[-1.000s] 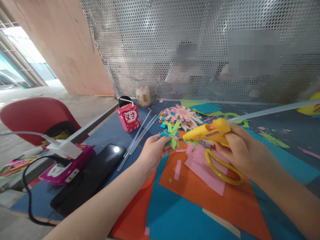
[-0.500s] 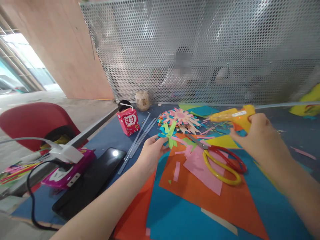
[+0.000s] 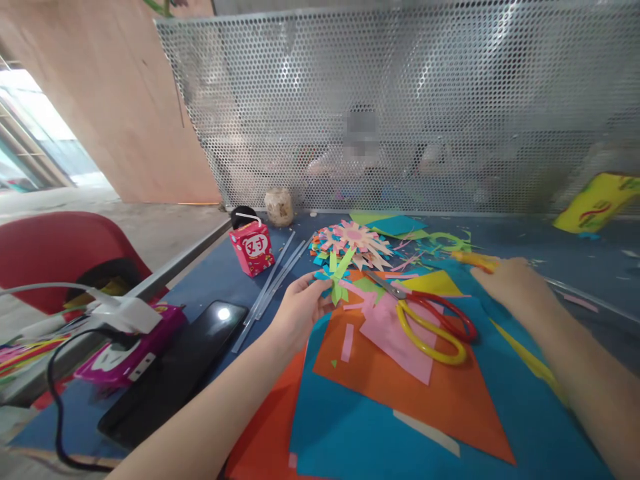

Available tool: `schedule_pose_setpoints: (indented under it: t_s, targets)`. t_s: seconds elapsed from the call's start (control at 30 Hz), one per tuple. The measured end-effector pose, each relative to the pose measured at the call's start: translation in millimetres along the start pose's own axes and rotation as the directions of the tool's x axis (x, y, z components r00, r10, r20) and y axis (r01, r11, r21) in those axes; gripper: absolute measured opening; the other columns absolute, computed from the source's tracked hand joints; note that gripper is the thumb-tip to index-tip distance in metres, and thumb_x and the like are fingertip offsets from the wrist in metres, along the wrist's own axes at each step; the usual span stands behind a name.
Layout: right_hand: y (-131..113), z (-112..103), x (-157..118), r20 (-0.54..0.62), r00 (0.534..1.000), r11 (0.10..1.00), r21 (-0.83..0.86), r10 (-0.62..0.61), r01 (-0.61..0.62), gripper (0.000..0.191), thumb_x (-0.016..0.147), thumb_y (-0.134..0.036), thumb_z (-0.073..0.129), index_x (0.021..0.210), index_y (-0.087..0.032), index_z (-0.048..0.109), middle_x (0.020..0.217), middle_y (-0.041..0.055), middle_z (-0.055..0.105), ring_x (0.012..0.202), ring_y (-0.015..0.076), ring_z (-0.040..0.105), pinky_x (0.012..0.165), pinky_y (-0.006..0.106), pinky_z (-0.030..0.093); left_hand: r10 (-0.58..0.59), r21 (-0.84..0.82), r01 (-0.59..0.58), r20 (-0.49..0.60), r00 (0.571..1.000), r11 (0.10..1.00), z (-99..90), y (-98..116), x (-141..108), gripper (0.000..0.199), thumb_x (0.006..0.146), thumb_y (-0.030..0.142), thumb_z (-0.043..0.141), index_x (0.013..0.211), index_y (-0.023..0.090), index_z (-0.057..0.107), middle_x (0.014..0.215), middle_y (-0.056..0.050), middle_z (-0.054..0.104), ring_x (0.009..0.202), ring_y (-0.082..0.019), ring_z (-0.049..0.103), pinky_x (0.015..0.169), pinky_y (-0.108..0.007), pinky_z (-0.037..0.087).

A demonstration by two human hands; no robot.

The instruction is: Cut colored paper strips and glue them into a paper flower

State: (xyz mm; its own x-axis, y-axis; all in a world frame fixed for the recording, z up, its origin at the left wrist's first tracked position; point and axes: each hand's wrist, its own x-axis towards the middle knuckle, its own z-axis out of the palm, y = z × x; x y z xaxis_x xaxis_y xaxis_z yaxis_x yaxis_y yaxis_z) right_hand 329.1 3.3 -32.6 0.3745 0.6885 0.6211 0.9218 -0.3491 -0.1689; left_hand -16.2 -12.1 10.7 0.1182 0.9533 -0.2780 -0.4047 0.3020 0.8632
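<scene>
My left hand [image 3: 305,300] pinches a small flower of green and blue paper strips [image 3: 341,275], held above the sheets. Off to the right, my right hand [image 3: 515,280] is closed round a yellow glue gun [image 3: 473,259], low at the table with its nozzle pointing left. My fingers hide most of the gun's body. Between the hands lie scissors [image 3: 430,320] with one red and one yellow handle loop, resting on a pink paper sheet [image 3: 395,347]. Beneath that are an orange sheet [image 3: 370,393] and blue sheets [image 3: 345,433]. A pile of paper flowers [image 3: 354,237] sits just beyond.
Clear glue sticks [image 3: 270,287] lie left of the flowers, beside a pink drink carton [image 3: 253,248] with a straw. A black phone [image 3: 175,373] and a purple power strip [image 3: 130,353] occupy the left edge. A perforated metal screen [image 3: 300,100] closes the back.
My right hand has lowered the glue gun from the air down to the table. The left hand keeps the paper flower in nearly the same place. The view has shifted slightly.
</scene>
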Motion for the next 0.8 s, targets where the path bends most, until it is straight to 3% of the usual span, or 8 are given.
schedule_pose_setpoints:
  t_s: [0.13, 0.23, 0.27, 0.3, 0.37, 0.43, 0.6, 0.8]
  targets:
    - [-37, -22, -10, 0.006, 0.999, 0.999, 0.037, -0.032, 0.032, 0.036, 0.07, -0.047, 0.058, 0.083, -0.014, 0.052, 0.079, 0.0241, 0.06, 0.073, 0.035, 0.059, 0.055, 0.045, 0.042, -0.006, 0.022, 0.005, 0.047, 0.999, 1.0, -1.0, -1, -1, 0.01, 0.078, 0.005, 0.053, 0.074, 0.015, 0.054, 0.065, -0.002, 0.066, 0.051, -0.01, 0.062, 0.053, -0.023, 0.053]
    - [-74, -44, -29, 0.137, 0.939, 0.926, 0.258, -0.317, 0.275, 0.023, 0.076, -0.043, 0.057, 0.077, -0.021, 0.051, 0.074, 0.0042, 0.061, 0.067, 0.0176, 0.059, 0.06, 0.029, 0.046, 0.019, 0.03, -0.023, 0.126, 0.992, 0.999, -3.5, -5, -1, 0.009, 0.073, 0.01, 0.063, 0.078, 0.015, 0.057, 0.069, -0.002, 0.067, 0.055, -0.01, 0.062, 0.055, -0.021, 0.052]
    - [-86, -51, -37, 0.201, 0.879, 0.866, 0.366, -0.432, 0.341, 0.021, 0.079, -0.042, 0.056, 0.075, -0.022, 0.052, 0.068, -0.0007, 0.059, 0.061, 0.0135, 0.057, 0.058, 0.024, 0.046, 0.035, 0.036, -0.041, 0.153, 0.988, 0.999, -4.3, -7, -1, 0.012, 0.071, 0.012, 0.066, 0.08, 0.014, 0.059, 0.071, -0.001, 0.067, 0.057, -0.009, 0.062, 0.057, -0.02, 0.051]
    - [-96, -57, -46, 0.281, 0.761, 0.742, 0.565, -0.584, 0.361, 0.017, 0.082, -0.038, 0.054, 0.076, -0.022, 0.053, 0.067, -0.0015, 0.059, 0.061, 0.0123, 0.056, 0.057, 0.023, 0.045, 0.052, 0.044, -0.061, 0.178, 0.983, 0.997, -4.7, -9, -1, 0.015, 0.069, 0.014, 0.069, 0.081, 0.015, 0.06, 0.071, -0.001, 0.067, 0.059, -0.009, 0.062, 0.058, -0.019, 0.05]
    - [-112, -67, -63, 0.331, 0.582, 0.563, 0.78, -0.743, 0.275, 0.017, 0.083, -0.035, 0.054, 0.074, -0.021, 0.055, 0.067, -0.0024, 0.059, 0.059, 0.0107, 0.054, 0.055, 0.021, 0.043, 0.078, 0.066, -0.095, 0.226, 0.971, 0.993, -4.8, -13, 0, 0.021, 0.066, 0.02, 0.072, 0.084, 0.015, 0.062, 0.072, -0.001, 0.067, 0.062, -0.009, 0.061, 0.062, -0.02, 0.05]
    - [-121, -75, -74, 0.331, 0.504, 0.475, 0.86, -0.798, 0.187, 0.02, 0.086, -0.033, 0.051, 0.071, -0.02, 0.054, 0.065, -0.0029, 0.057, 0.057, 0.0096, 0.052, 0.051, 0.019, 0.04, 0.086, 0.091, -0.113, 0.26, 0.962, 0.989, -4.1, -15, -1, 0.024, 0.064, 0.023, 0.074, 0.084, 0.016, 0.063, 0.074, -0.001, 0.067, 0.065, -0.01, 0.061, 0.066, -0.022, 0.05]
    - [-125, -85, -79, 0.352, 0.47, 0.414, 0.91, -0.809, 0.031, 0.026, 0.091, -0.025, 0.041, 0.068, -0.02, 0.052, 0.064, -0.0031, 0.059, 0.06, 0.0087, 0.054, 0.058, 0.019, 0.042, 0.117, 0.173, -0.165, 0.257, 0.959, 0.971, -3.1, -16, -2, 0.015, 0.067, 0.024, 0.07, 0.077, 0.016, 0.062, 0.071, 0.0, 0.064, 0.065, -0.01, 0.058, 0.069, -0.023, 0.048]
    - [-128, -80, -80, 0.351, 0.475, 0.429, 0.901, -0.807, 0.061, 0.029, 0.091, -0.029, 0.04, 0.065, -0.02, 0.051, 0.06, -0.0031, 0.057, 0.056, 0.0097, 0.052, 0.054, 0.02, 0.04, 0.138, 0.268, -0.215, 0.28, 0.95, 0.939, -3.4, -18, -3, 0.013, 0.071, 0.025, 0.066, 0.081, 0.017, 0.062, 0.071, 0.001, 0.062, 0.066, -0.011, 0.058, 0.067, -0.022, 0.045]
